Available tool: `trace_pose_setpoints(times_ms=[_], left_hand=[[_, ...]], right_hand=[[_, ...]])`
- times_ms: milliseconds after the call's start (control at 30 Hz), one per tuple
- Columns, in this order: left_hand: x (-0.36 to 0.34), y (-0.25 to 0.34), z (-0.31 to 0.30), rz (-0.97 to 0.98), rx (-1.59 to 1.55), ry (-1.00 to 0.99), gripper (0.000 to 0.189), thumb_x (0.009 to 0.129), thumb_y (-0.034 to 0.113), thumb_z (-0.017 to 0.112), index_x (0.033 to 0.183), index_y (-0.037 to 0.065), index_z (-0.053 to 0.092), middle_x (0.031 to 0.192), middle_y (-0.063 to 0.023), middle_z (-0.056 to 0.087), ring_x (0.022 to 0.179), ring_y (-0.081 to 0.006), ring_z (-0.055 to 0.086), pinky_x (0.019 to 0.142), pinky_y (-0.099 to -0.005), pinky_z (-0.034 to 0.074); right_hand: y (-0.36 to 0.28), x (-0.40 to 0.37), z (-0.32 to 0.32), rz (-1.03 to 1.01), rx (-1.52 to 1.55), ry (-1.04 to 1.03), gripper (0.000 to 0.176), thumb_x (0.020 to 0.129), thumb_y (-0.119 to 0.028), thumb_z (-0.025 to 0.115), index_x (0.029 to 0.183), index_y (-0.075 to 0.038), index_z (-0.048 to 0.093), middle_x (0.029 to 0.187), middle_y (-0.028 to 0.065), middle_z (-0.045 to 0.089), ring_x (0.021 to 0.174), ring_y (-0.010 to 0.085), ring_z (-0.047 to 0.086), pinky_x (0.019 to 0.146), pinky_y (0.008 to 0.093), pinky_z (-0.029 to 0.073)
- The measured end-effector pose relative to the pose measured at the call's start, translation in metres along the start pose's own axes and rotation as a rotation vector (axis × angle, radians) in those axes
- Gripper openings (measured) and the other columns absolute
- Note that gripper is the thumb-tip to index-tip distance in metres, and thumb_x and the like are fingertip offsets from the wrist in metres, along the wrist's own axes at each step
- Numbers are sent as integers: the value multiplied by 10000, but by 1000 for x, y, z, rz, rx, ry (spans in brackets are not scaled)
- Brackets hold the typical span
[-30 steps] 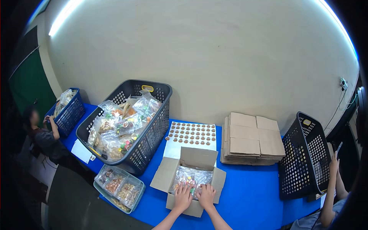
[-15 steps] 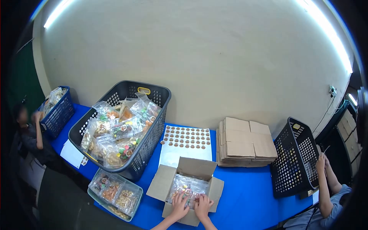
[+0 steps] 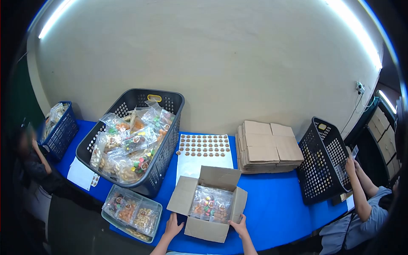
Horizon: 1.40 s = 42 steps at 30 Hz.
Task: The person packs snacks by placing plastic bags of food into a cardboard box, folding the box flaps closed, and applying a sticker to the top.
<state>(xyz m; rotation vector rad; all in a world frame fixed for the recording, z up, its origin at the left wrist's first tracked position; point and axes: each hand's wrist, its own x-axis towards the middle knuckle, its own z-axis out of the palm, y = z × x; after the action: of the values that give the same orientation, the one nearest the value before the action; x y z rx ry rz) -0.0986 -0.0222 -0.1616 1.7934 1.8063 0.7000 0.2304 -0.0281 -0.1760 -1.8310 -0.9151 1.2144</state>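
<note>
An open cardboard box (image 3: 207, 230) stands on the blue table with its flaps spread. Clear plastic bags (image 3: 211, 203) of colourful sweets and brown pieces lie flat inside it. My left hand (image 3: 173, 226) is beside the box's near left side, fingers apart, holding nothing. At the near right corner, my right hand (image 3: 239, 225) touches the box with its thumb and fingers apart. Behind the box lies a white sheet of round stickers (image 3: 203, 146).
A large black basket (image 3: 159, 172) of snack bags and a tray of bags (image 3: 158, 221) are at left. Flattened boxes (image 3: 270, 146) are stacked right. Co-workers stand at both ends by a blue basket (image 3: 62, 131) and another black basket (image 3: 312, 170).
Both my hands have come off the bags inside the box and moved out to its sides. The bags now show fully. The view has shifted slightly.
</note>
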Motion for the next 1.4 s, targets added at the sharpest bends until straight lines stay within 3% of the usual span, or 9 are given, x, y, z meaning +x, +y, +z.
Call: trace_pose_setpoints(times_ms=[367, 500, 533, 667, 733, 900, 1033, 1200, 1400], left_hand=[[-3, 49, -22, 390, 155, -145, 664, 692, 149, 669, 1303, 172, 408, 1305, -89, 365, 1278, -286, 264, 1035, -519, 116], [4, 44, -1, 286, -15, -15, 484, 733, 177, 671, 1188, 152, 508, 1199, -75, 434, 1222, -280, 315, 1018, -536, 110], [6, 52, -3, 261, -29, 8, 494, 730, 154, 684, 1182, 112, 490, 1172, -99, 446, 1146, -271, 395, 981, -493, 247], [15, 64, 12, -31, -646, 88, 653, 703, 129, 694, 1264, 39, 372, 1135, -159, 428, 1032, -268, 486, 812, -357, 449], [24, 51, 20, -48, -632, 8, 660, 710, 134, 686, 1275, 38, 359, 1156, -161, 402, 1047, -281, 473, 829, -359, 440], [33, 32, 38, 88, -480, 26, 612, 757, 123, 616, 1294, 37, 337, 1207, -180, 350, 1092, -320, 425, 891, -360, 398], [34, 36, 33, 167, -387, 146, 523, 776, 96, 566, 1267, 52, 391, 1222, -193, 363, 1117, -358, 384, 959, -386, 330], [47, 63, -7, 273, 74, 274, 282, 753, 110, 574, 1033, 106, 607, 1258, -171, 383, 1153, -309, 390, 976, -502, 249], [53, 78, 4, 478, 128, -195, 477, 704, 169, 608, 1174, 186, 529, 1343, -125, 328, 1240, -329, 302, 1004, -580, 158]], right_hand=[[-60, -42, -14, -63, -601, 338, 901, 567, -351, 789, 1274, -99, 291, 1255, 184, 311, 1179, 369, 294, 914, 524, 287], [-77, -42, -25, -391, -350, 500, 642, 681, -202, 720, 1214, -62, 393, 1137, 172, 438, 1080, 315, 430, 873, 452, 357], [-87, -44, -26, -502, -204, 524, 582, 705, -160, 700, 1200, -52, 413, 1100, 170, 479, 1046, 300, 469, 865, 431, 374], [-145, -63, -7, -303, 46, 249, 499, 716, -123, 678, 1158, -14, 474, 933, 151, 612, 920, 294, 568, 824, 384, 423], [-131, -47, 10, -721, -488, 134, 523, 739, -254, 665, 1173, -23, 484, 1102, 176, 560, 1040, 306, 517, 891, 444, 372], [-85, -28, 84, -898, -1031, 222, 679, 774, -514, 538, 1229, -18, 453, 1326, 205, 361, 1209, 388, 331, 937, 574, 246], [-89, -27, 86, -892, -1099, 183, 770, 740, -587, 530, 1219, 11, 454, 1265, 221, 428, 1150, 413, 388, 893, 573, 298], [-113, -78, 83, -582, -1182, -240, 736, 719, -566, 582, 1135, 35, 501, 1182, 255, 479, 1046, 400, 487, 794, 496, 426], [-93, -106, 102, -503, -734, -667, 639, 742, -525, 593, 1022, 50, 573, 1035, 242, 574, 978, 346, 558, 852, 397, 437]])
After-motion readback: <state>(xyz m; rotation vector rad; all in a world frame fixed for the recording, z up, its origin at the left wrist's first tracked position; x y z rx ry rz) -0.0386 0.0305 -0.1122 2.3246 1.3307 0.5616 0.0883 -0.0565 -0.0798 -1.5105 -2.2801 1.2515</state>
